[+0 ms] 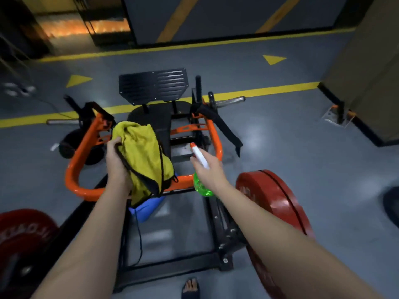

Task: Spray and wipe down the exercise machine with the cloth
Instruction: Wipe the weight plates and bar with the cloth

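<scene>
- Head view, the landmark: the exercise machine's orange frame [71, 175] loops low across the grey floor, and everything below is placed from its near cross-bar.
- Head view, left hand [116, 162]: held above the left half of that bar, fingers curled tight around a bunched yellow cloth [142, 156]. The cloth hangs in folds over the bar and touches no part of the machine that I can make out.
- Head view, right hand [207, 171]: above the right end of the bar, fingers wrapped round the neck of the spray bottle [201, 185]. Whether a finger sits on the trigger is too blurred to tell.
- Head view, the deciding relation: the bottle's long axis tilts up and forward, so the nozzle faces away from the person, past the bar toward the black seat pad [159, 121] inside the frame (the likely first target).
- Judgement: spraying looks like the step in hand. The cloth hand is just left of the nozzle's line and is the nearer one for the wipe.
</scene>
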The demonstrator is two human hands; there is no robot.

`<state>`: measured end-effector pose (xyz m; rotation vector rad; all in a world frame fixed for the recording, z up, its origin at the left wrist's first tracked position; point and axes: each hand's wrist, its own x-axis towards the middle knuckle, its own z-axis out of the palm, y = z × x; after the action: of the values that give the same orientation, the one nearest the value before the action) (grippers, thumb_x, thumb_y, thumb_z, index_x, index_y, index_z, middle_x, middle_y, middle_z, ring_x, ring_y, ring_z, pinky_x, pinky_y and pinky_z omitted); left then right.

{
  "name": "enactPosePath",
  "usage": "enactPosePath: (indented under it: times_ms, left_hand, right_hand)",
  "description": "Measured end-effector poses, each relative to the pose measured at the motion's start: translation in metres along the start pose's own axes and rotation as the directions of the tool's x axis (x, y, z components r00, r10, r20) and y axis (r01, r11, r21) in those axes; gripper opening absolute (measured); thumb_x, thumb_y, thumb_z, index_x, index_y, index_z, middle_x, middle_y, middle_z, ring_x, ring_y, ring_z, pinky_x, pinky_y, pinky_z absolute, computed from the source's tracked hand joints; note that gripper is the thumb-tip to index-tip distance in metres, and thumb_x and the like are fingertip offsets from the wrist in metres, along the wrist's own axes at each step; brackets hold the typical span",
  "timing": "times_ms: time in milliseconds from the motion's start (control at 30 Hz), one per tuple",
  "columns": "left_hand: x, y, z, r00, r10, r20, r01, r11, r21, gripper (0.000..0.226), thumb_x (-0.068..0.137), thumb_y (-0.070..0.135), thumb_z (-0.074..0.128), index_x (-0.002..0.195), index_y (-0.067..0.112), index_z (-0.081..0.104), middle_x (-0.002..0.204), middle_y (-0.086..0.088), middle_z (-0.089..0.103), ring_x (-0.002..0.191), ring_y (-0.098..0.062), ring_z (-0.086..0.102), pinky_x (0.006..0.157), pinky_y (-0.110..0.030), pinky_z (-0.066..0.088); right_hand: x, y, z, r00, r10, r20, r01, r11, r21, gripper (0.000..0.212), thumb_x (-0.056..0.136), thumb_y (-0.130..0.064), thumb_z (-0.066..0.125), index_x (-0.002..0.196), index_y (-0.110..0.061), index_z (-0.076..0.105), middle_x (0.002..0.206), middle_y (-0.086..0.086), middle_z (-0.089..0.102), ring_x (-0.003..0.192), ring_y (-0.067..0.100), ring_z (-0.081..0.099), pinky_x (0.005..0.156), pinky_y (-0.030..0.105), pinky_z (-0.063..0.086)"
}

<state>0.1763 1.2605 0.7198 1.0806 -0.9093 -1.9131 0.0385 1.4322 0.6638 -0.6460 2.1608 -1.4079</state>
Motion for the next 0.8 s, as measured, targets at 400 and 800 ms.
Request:
enactPosePath:
  times_ms: [400, 800]
  left_hand:
    - [0.07, 0.022, -0.09, 0.992, -0.117, -0.054, 0.118, 0.993, 0.019, 0.03, 0.099, 0.036, 0.052, 0.103, 0.016, 0.074, 0.089, -0.006, 0.079, 0.091, -0.028, 0.071, 0.083, -0.04, 0.053]
    - [0.122, 0.021, -0.131, 0.984, -0.175, -0.007, 0.173, 0.976, -0.13, 0.052, 0.104, 0.035, 0.038, 0.08, 0.019, 0.081, 0.091, -0.008, 0.074, 0.087, -0.027, 0.069, 0.09, -0.041, 0.052]
  right_hand:
    - [0.094, -0.008, 0.181, 0.971, -0.003, 0.238, 0.018, 0.998, -0.063, 0.059, 0.098, -0.058, 0.056, 0.153, -0.044, 0.041, 0.135, 0.001, 0.065, 0.112, 0.015, 0.061, 0.08, 0.016, 0.037]
    - [0.111, 0.023, 0.194, 0.96, 0.114, 0.256, -0.074, 0.984, -0.161, 0.097, 0.077, -0.072, 0.073, 0.156, -0.037, 0.029, 0.135, -0.005, 0.058, 0.125, 0.017, 0.054, 0.102, 0.037, 0.046]
